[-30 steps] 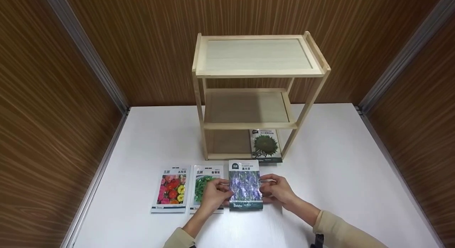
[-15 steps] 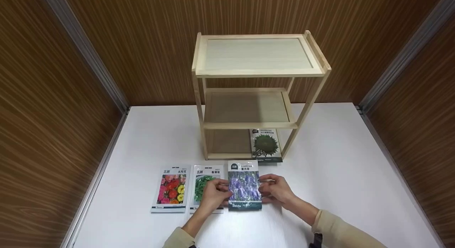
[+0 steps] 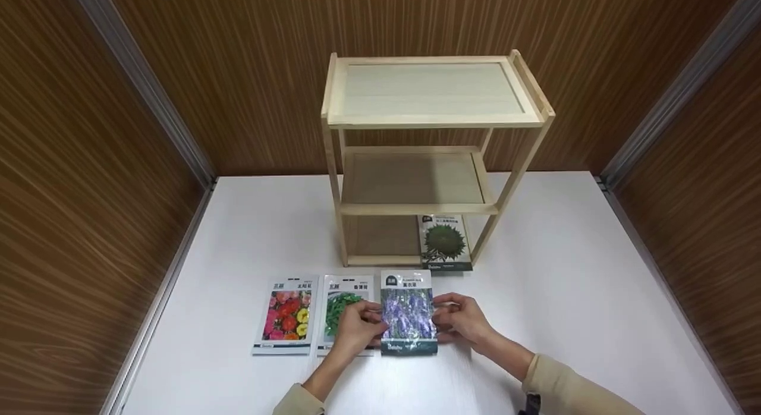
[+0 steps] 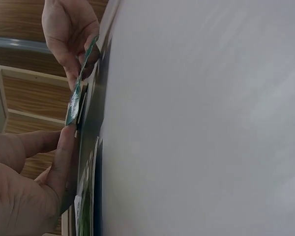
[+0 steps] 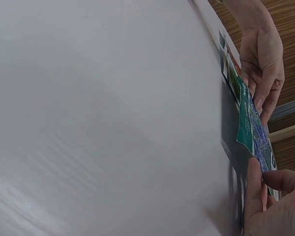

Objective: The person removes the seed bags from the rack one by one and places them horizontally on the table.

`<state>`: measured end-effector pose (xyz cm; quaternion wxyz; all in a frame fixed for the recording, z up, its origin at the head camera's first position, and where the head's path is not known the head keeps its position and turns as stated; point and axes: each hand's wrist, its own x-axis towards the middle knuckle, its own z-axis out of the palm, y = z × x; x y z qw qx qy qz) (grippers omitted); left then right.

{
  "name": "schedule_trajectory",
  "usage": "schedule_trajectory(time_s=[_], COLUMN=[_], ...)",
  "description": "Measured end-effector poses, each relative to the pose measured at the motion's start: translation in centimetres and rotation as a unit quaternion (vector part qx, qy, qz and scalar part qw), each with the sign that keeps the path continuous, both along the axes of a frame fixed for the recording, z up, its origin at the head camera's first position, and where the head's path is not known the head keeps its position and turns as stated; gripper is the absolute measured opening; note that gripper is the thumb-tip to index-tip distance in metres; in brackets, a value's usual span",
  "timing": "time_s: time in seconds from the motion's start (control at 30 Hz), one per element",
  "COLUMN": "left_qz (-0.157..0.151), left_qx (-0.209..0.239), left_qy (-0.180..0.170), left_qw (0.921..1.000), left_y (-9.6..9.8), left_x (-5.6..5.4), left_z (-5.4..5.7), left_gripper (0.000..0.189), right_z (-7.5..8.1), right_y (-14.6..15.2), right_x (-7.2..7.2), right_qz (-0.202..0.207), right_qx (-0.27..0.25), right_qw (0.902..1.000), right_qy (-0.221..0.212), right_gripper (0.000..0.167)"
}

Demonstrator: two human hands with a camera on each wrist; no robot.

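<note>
A seed packet with purple flowers (image 3: 408, 314) is held between both hands in front of the shelf. My left hand (image 3: 358, 327) pinches its left edge, thumb on the front. At its right edge my right hand (image 3: 467, 320) pinches it too. In the right wrist view the packet (image 5: 258, 128) is tilted, its green lower end raised off the table. Beneath my left hand lies a packet with green leaves (image 3: 339, 311), partly covered. Farther left is a packet with red, pink and yellow flowers (image 3: 288, 317).
A three-tier wooden shelf (image 3: 434, 120) stands behind the packets. On the right of its lowest tier leans or lies a packet with a green sunflower-like head (image 3: 446, 242); I cannot tell which. Wood-grain walls (image 3: 267, 76) enclose the white table (image 3: 571, 272).
The purple-flower packet has shifted slightly left and a little nearer to me, with both hands keeping their grip. The other packets and the shelf stay in place.
</note>
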<state>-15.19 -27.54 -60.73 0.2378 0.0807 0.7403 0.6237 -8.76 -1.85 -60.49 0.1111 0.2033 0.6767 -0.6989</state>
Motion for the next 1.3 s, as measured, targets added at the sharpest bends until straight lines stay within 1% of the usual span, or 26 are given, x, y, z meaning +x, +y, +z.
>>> schedule_trajectory(time_s=[0.37, 0.73, 0.87, 1.07, 1.2, 1.3], left_qz=[0.001, 0.003, 0.001, -0.009, -0.013, -0.012], left_qx=[-0.011, -0.03, -0.036, -0.05, -0.045, -0.041], left_qy=[0.011, 0.007, 0.01, 0.019, 0.022, 0.017], left_qw=[0.9999, 0.9995, 0.9993, 0.9985, 0.9986, 0.9989], left_y=[-0.1, 0.12, 0.16, 0.17, 0.16, 0.2], left_x=[0.42, 0.24, 0.1, -0.01, -0.02, -0.03], left_z=[-0.17, -0.16, -0.13, -0.24, -0.25, -0.28], left_gripper=[0.041, 0.04, 0.038, 0.037, 0.037, 0.038], right_z=[0.08, 0.19, 0.32, 0.37, 0.44, 0.53], right_y=[-0.2, -0.2, -0.09, 0.24, 0.47, 0.53], right_x=[0.36, -0.16, -0.28, -0.42, -0.52, -0.54], right_qz=[-0.003, 0.007, 0.017, 0.038, 0.047, 0.045], right_qx=[0.009, 0.055, 0.058, 0.051, 0.043, 0.039], right_qw=[0.9999, 0.9984, 0.998, 0.9976, 0.9974, 0.9974], right_qy=[-0.006, -0.013, -0.018, -0.027, -0.034, -0.041], right_gripper=[0.044, 0.045, 0.046, 0.046, 0.045, 0.046])
